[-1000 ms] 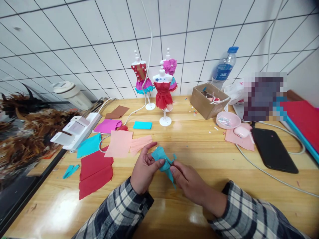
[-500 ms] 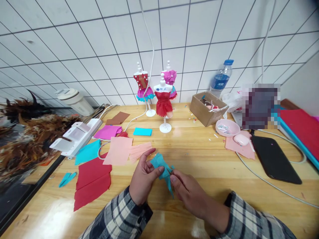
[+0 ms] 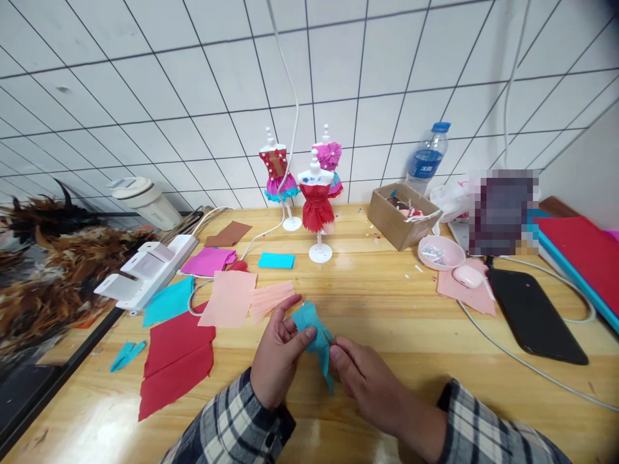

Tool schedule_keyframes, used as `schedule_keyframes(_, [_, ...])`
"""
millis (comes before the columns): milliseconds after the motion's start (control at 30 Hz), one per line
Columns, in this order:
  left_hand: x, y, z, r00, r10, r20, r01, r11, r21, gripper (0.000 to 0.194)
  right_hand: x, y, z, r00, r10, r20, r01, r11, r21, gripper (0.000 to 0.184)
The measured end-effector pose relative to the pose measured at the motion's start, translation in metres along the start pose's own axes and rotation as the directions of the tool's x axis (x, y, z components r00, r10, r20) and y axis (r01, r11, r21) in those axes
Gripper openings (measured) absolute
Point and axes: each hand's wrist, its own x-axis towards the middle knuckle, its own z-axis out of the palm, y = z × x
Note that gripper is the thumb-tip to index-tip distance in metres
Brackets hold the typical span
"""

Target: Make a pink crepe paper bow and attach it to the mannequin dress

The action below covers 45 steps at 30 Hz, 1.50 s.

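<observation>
While my left hand (image 3: 275,361) pinches the teal piece (image 3: 319,346) between thumb and fingers, its broad end juts past my thumb tip and the rest hangs toward my right hand (image 3: 365,380), on the near side of the red-dressed mannequin (image 3: 316,201). Its long axis slants from that broad end, facing the mannequin, to a narrow tip pointing back at me. My left index stretches toward the mannequin's left; my right hand, nearer and right of it, closes thumb and forefinger on a thin object (image 3: 328,339), too small to identify, against the piece.
</observation>
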Motion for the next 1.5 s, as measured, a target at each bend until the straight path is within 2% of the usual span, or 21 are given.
schedule_keyframes(567, [-0.002,-0.005,-0.003,1.000,0.024,0.005,-0.025,0.999,0.041,0.067,-0.001,-0.006,0.000,0.999,0.022,0.040,-0.021,1.000,-0.016,0.044])
schedule_keyframes(833, [-0.005,-0.007,-0.001,0.999,-0.007,0.043,0.005,0.998,0.056,0.066,0.000,-0.002,0.003,1.000,-0.001,-0.007,0.001,1.000,-0.027,0.043])
schedule_keyframes(1100, [-0.005,-0.017,0.000,0.999,0.024,0.045,-0.026,0.998,0.049,0.067,-0.001,-0.005,0.005,0.999,-0.012,-0.030,0.012,1.000,0.000,0.040])
schedule_keyframes(1500, [-0.007,-0.017,0.003,1.000,0.020,-0.010,-0.019,0.998,0.059,0.068,-0.001,-0.003,0.007,0.998,0.025,-0.056,-0.026,0.999,-0.018,0.042])
